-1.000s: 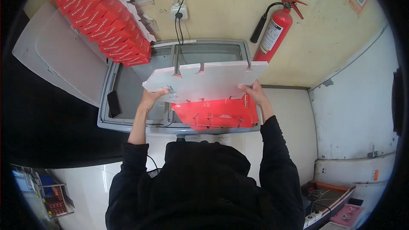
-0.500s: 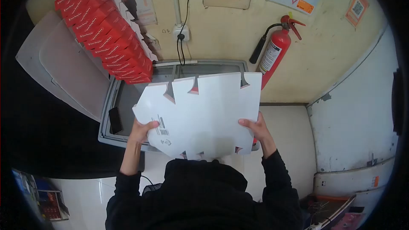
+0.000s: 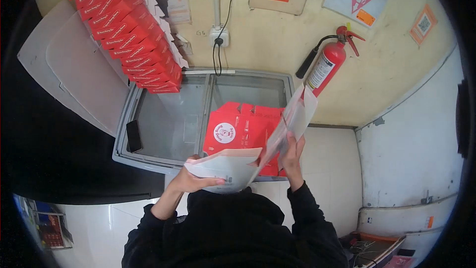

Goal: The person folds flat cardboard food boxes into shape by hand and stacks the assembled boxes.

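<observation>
Between my hands is a flat cardboard box blank (image 3: 225, 167), white on the side facing me, bent into a V along a crease. My left hand (image 3: 194, 178) grips its left panel, with the thumb on the white face and the fingers behind. The right panel, tilted steeply upward, is held by my right hand (image 3: 292, 155) near its lower part. Behind and below it, red flat box blanks (image 3: 222, 114) with a round white logo lie on the chest freezer (image 3: 171, 121); how many is hidden.
A tall stack of folded red boxes (image 3: 134, 42) leans at the freezer's back left. A black phone (image 3: 134, 136) lies on the glass at left. The fire extinguisher (image 3: 327, 64) hangs by the wall at right. A black cable (image 3: 225, 20) runs to a socket (image 3: 219, 37).
The blank was flat and spread open; now it is folded along a crease, its right side raised. My left hand has moved right and down. The red blanks beneath have come into view.
</observation>
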`<state>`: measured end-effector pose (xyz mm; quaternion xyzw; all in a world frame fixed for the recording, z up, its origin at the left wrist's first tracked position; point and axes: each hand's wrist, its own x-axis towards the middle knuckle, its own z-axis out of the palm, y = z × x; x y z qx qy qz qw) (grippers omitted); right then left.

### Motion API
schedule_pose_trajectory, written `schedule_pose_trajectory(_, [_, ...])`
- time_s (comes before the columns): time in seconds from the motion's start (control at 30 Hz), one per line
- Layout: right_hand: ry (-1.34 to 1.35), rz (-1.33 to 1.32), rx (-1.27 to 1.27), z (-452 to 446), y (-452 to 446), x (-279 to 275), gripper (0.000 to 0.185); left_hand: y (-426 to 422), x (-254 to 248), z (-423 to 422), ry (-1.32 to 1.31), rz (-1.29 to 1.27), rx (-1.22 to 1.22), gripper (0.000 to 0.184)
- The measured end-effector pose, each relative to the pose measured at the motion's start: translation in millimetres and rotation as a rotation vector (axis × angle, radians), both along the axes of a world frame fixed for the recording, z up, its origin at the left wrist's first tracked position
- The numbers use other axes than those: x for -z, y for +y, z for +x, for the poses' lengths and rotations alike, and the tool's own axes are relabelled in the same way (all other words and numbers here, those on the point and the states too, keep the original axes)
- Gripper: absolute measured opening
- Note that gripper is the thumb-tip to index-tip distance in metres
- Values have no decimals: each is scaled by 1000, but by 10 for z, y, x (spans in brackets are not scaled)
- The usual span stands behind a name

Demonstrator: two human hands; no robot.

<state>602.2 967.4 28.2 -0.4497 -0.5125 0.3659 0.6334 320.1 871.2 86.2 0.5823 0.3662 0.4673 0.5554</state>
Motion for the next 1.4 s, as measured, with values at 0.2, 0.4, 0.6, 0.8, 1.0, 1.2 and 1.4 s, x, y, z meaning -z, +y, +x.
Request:
schedule_pose_trajectory(0.2, [-146,-3,175,-79,-31,-159,29,187,57,-41,118,-51,-496,32])
schedule_pose_trajectory(0.4, [-515,-102,156,-337,-559,-408,23,192,273,235,225,-39,-860,30])
schedule_pose_trajectory(0.6, [-375,204,125,-1028,-868,-475,33,-136,-143,831,287,128,-599,41])
schedule_pose_trajectory(0.8, [-260,-146,18,-493,-576,-230,29,240,8,290,283,-182,-645,24])
schedule_pose_trajectory(1.0, [163,-575,-438,473,-6,290,46,836,691,-602,-53,-421,-402,30])
schedule_pose_trajectory(1.2, [172,-640,-462,482,194,681,50,1464,1093,-328,972,389,-587,69])
schedule_pose_trajectory(1.4, [64,-619,-458,525,308,835,51,2408,1217,372,1337,226,62,42])
